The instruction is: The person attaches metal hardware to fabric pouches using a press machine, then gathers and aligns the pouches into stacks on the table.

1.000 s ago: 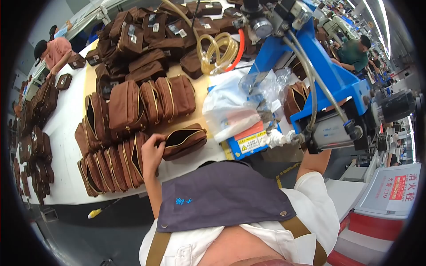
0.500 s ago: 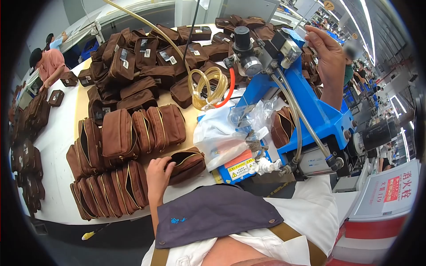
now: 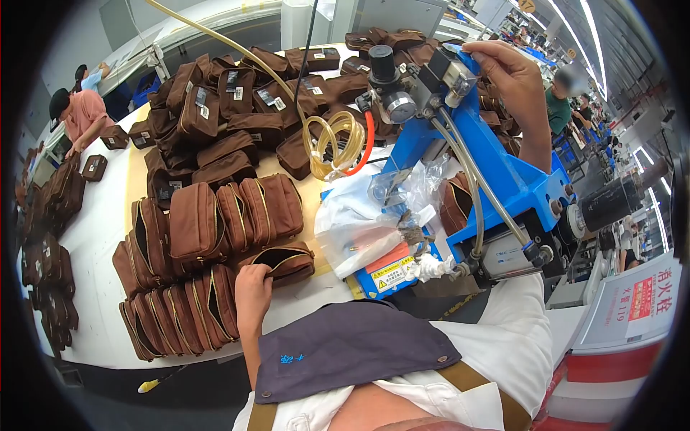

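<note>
My left hand (image 3: 254, 294) is closed on the near edge of a brown zippered pouch (image 3: 291, 266), which lies on the table with its zip open. Raised at the upper right, my right hand (image 3: 519, 82) reaches over the top of a blue pneumatic press (image 3: 496, 161). Its fingers stretch forward at the machine's top edge, apart from the thumb, and nothing shows in them. The fingertips are partly hidden. Left of my left hand, several brown pouches (image 3: 194, 316) stand in rows, most with zips open. Another brown pouch (image 3: 456, 203) is behind the press.
Darker pouches with tags (image 3: 198, 111) are heaped at the back of the table. A coiled yellow air hose (image 3: 334, 144), a pressure gauge (image 3: 401, 109) and a plastic bag (image 3: 356, 223) are near the press. A person in a pink shirt (image 3: 86, 118) works at the far left.
The pouch under my left hand has shifted left, against the standing row, and my fingers have closed on its edge. My right hand has moved left onto the press's top.
</note>
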A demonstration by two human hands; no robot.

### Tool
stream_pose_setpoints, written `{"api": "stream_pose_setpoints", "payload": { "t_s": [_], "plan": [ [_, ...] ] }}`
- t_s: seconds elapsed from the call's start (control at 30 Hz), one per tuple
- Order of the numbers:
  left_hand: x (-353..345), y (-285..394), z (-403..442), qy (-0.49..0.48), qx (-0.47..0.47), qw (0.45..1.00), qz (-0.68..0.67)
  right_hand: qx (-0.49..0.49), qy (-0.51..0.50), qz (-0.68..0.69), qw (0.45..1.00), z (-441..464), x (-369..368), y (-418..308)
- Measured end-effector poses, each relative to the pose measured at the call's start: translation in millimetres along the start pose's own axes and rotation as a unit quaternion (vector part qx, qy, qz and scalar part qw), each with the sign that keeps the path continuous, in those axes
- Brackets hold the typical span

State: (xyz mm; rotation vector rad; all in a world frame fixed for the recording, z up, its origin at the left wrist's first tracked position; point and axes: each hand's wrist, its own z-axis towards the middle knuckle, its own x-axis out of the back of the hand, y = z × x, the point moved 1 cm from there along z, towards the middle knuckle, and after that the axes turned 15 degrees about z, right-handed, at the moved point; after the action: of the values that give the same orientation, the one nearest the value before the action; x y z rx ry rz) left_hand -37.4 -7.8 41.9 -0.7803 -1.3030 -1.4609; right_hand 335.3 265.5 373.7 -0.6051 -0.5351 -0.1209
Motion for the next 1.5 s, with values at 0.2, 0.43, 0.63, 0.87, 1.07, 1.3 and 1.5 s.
{"api": "stream_pose_setpoints", "payload": {
  "t_s": [0.2,0.43,0.63,0.87,1.07,1.3,1.5],
  "plan": [
    [-8,8,3,0.015,-0.006,1.0,0.011,0.036,-0.029,-0.014,0.999,0,2,-1],
    [-13,8,4,0.015,0.0,1.0,0.0,-0.012,0.018,0.042,0.999,-5,5,6],
    [-14,8,6,0.004,0.006,1.0,0.002,-0.037,0.01,0.013,0.999,2,5,6],
    [-9,25,11,0.029,-0.028,0.999,0.015,-0.076,-0.069,-0.017,0.995,21,5,-10],
    [-34,25,12,0.046,-0.052,0.997,0.036,-0.181,-0.119,0.036,0.976,37,18,-1],
    [-22,24,-1,0.016,-0.069,0.997,0.013,-0.186,0.081,0.197,0.959,-20,103,69],
    [-26,36,-15,0.036,-0.065,0.996,0.055,-0.411,0.03,0.124,0.903,-283,54,97]
  ]
}}
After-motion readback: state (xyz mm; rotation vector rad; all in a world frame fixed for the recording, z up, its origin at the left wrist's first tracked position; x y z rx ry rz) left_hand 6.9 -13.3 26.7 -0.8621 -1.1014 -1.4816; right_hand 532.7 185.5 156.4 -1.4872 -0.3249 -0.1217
